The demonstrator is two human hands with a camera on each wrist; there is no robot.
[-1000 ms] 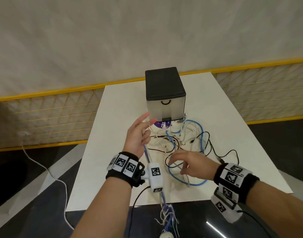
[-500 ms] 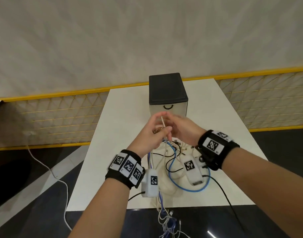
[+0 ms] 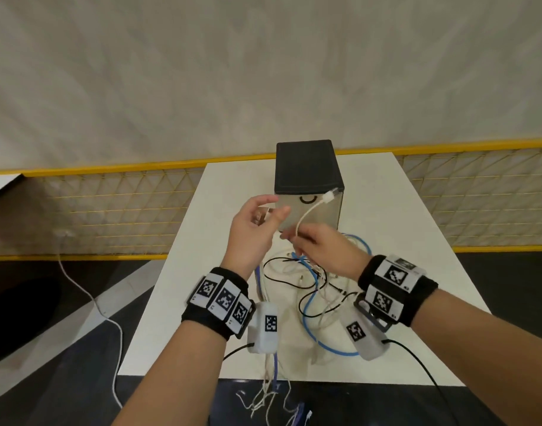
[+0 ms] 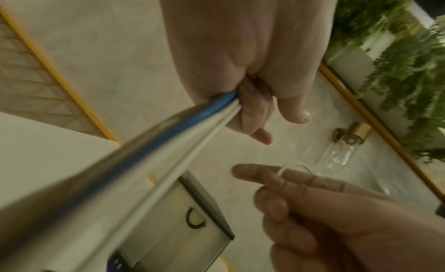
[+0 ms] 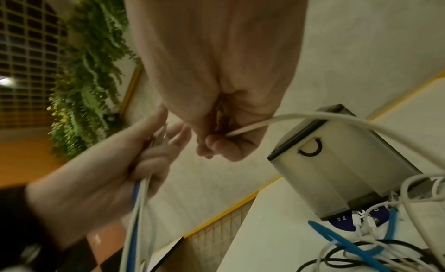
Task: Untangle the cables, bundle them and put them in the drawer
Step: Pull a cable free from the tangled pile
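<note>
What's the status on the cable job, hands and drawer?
Left hand grips blue and white cables. Right hand pinches one white cable. Drawer closed; tangle on the table.

Smooth, rubbery-looking white cable is arching up from the right hand. Beyond both hands, the drawer box is showing a matt black top and frosted, translucent plastic front. Under the hands, the white table is looking smooth and matt.
</note>
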